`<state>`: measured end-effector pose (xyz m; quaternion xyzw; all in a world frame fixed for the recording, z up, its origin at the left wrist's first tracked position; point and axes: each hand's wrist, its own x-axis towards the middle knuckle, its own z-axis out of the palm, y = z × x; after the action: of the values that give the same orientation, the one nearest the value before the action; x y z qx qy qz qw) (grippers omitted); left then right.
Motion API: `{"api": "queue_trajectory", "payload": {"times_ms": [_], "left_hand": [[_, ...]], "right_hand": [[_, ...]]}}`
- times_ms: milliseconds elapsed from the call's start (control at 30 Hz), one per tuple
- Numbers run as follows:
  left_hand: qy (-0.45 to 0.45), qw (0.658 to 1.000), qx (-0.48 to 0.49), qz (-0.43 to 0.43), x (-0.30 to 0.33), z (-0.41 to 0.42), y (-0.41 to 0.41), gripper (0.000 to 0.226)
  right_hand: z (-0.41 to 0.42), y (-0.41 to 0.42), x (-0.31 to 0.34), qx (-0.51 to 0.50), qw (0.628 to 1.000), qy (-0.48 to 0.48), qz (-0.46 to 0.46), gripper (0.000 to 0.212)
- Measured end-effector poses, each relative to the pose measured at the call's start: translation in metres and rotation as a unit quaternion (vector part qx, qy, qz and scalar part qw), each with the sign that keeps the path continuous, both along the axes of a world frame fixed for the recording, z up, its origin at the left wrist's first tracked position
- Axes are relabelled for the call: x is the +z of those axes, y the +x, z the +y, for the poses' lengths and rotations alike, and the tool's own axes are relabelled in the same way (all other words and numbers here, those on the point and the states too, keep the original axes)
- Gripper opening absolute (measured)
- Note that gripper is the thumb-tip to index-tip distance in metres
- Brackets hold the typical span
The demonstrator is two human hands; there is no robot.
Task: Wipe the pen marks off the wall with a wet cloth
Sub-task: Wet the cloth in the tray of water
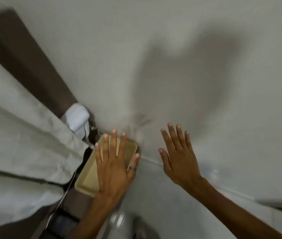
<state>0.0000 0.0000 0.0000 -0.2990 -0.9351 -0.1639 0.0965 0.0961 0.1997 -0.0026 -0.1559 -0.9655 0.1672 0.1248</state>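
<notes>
Wall (171,31): pale, plain, filling the far and right of the view; a broad soft shadow is cast on it right of centre. Curtain (16,135): light fabric in heavy folds, hung down the left side, with a dark brown strip seen beyond it at far left. Right hand (178,157): bare, flat, fingers spread, nothing held, raised in front of the wall low and right of centre; contact with the wall cannot be told. Left hand (114,166): bare, flat, fingers spread, nothing gripped, a dark ring worn on the thumb; it is laid over the tray. Tray (87,176): beige, rectangular, rounded corners, shallow rim, set near the foot of the wall between curtain and right hand, partly covered by the left hand. Plug (77,118): white plastic piece with a thin cord, at the curtain's edge just beyond the tray. Pen marks (140,120): faint grey scribbles, blurred, low on the wall, just beyond the fingertips and between the two hands. Wet cloth: not located in this view.
</notes>
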Motion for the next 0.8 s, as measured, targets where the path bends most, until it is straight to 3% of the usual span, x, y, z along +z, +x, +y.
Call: {"api": "queue_trajectory", "payload": {"times_ms": [100,333,467,633,800], "left_hand": [[-0.070,0.996,0.042,-0.043,-0.099,-0.043,-0.025,0.082],[-0.127,0.986,0.048,-0.094,-0.324,-0.130,-0.077,0.081],[-0.131,0.985,0.073,-0.086,-0.425,-0.161,-0.106,0.074],[-0.123,0.985,0.096,-0.074,-0.481,-0.177,-0.124,0.069],[-0.116,0.980,0.118,-0.108,-0.476,-0.172,-0.119,0.070]], "right_hand": [[-0.043,-0.039,-0.107,0.023,0.992,-0.063,-0.107,0.067],[-0.146,-0.131,-0.339,0.094,0.958,-0.205,-0.178,0.062],[-0.187,-0.194,-0.429,0.058,0.942,-0.240,-0.226,0.083],[-0.218,-0.232,-0.488,-0.046,0.933,-0.206,-0.293,0.108],[-0.220,-0.232,-0.492,-0.005,0.951,-0.140,-0.277,0.105]]}}
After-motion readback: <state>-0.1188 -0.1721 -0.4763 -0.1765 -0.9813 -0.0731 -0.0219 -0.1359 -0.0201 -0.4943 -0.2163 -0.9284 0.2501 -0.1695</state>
